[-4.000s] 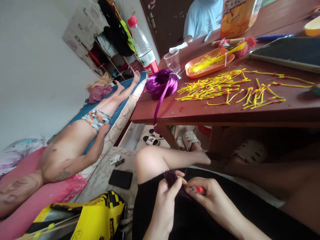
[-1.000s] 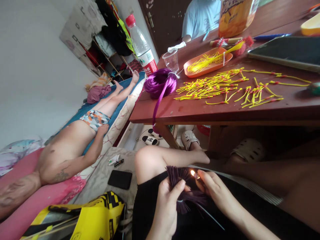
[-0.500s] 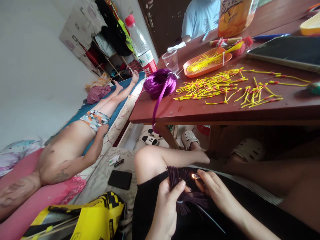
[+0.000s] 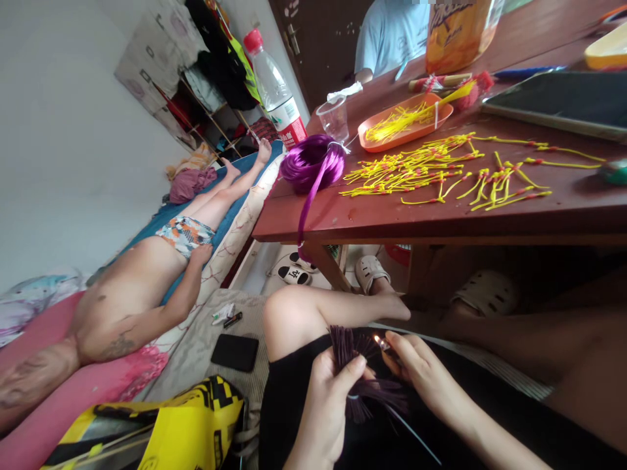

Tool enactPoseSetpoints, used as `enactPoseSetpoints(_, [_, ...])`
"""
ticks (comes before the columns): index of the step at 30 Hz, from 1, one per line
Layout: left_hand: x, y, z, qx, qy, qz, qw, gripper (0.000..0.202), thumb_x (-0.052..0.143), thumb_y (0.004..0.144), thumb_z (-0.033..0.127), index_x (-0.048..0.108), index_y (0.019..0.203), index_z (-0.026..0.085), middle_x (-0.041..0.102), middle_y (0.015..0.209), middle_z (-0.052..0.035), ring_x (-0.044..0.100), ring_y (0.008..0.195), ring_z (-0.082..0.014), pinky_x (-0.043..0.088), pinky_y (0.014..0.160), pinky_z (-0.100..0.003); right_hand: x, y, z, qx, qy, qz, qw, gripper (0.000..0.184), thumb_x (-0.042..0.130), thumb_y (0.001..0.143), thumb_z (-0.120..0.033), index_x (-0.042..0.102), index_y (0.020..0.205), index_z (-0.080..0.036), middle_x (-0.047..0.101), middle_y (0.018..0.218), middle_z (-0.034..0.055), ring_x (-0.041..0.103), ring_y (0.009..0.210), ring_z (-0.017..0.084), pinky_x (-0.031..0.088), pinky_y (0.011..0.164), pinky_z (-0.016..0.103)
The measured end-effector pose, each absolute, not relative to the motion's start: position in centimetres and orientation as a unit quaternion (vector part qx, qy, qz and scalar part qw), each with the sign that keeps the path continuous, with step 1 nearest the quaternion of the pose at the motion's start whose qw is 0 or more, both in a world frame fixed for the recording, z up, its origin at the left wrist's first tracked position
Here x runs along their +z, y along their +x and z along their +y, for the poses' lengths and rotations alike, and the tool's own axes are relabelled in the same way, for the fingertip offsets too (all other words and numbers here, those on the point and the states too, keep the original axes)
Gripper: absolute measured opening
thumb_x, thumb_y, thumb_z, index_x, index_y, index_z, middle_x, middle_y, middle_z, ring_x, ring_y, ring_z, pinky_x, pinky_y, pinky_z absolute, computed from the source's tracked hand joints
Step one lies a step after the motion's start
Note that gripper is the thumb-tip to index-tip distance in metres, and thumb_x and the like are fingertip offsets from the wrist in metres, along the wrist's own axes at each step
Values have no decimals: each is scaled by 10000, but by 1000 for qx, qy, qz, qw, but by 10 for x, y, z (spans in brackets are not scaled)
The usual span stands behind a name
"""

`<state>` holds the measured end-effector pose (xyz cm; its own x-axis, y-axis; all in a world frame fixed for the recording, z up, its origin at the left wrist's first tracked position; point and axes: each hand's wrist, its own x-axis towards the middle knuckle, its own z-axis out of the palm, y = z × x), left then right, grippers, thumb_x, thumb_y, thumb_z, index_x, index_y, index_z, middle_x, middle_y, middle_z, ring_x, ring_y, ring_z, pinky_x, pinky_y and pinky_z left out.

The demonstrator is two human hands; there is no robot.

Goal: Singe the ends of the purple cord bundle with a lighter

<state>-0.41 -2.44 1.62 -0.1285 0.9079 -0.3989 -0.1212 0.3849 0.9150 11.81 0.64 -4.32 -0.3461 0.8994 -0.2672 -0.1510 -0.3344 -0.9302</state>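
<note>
A bundle of dark purple cords (image 4: 343, 346) is gripped in my left hand (image 4: 333, 385), its cut ends fanned out above my thumb. Lower down, a pale tie circles the bundle, and a thin light strand trails from it over my black clothing. My right hand (image 4: 416, 365) is closed round a lighter (image 4: 386, 344), whose body is mostly covered by the fingers. Its small flame (image 4: 377, 339) burns just right of the cord ends; whether it touches them I cannot tell.
On the red-brown table (image 4: 372, 225) are a purple cord coil (image 4: 313, 166), yellow knotted cords (image 4: 416, 166), an orange tray (image 4: 365, 140), a plastic cup (image 4: 333, 117) and a bottle (image 4: 277, 91). A person (image 4: 142, 274) lies on a bed to the left; another person (image 4: 389, 39) sits across the table.
The lighter flame has shifted slightly left and up beside the cord ends, and its shape is narrower. My left hand holds the bundle almost unchanged.
</note>
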Motion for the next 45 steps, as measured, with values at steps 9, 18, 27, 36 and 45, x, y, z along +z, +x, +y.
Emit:
enactPoseSetpoints(9, [19,-4,-23,435,335,602,580,111,588,722,188,582,636,119,577,571,-1,506,584,-121,391,595,-235,-43,119,9,693,-422,-448,376,446,276,847,-445,281,474,-200,258,460,-68,215,451,94,199,449,242])
enactPoseSetpoints(18, [17,-5,-23,435,333,603,581,94,590,721,187,584,656,120,584,573,1,509,584,-119,395,599,-234,-36,122,7,684,-447,-432,382,464,300,818,-496,319,460,-201,281,455,-63,255,444,101,221,447,241])
enactPoseSetpoints(27, [15,-2,-23,455,318,575,602,121,592,724,149,645,832,135,640,678,-9,526,616,-107,411,610,-211,-24,119,9,762,-328,-383,405,260,647,636,-406,570,663,-159,514,522,-37,434,504,117,336,516,230])
enactPoseSetpoints(36, [14,-1,-23,484,299,569,593,150,565,744,162,640,870,126,665,766,-54,586,761,-185,425,751,-306,-29,116,9,744,-361,-376,417,216,654,637,-340,602,592,-135,515,524,-27,431,513,110,352,528,231])
enactPoseSetpoints(45, [20,-3,-22,446,331,606,570,125,608,703,191,633,616,106,606,603,-20,516,602,-125,392,597,-219,-26,125,14,638,-437,-446,450,154,593,676,-309,596,643,-158,520,684,7,508,670,177,385,630,267])
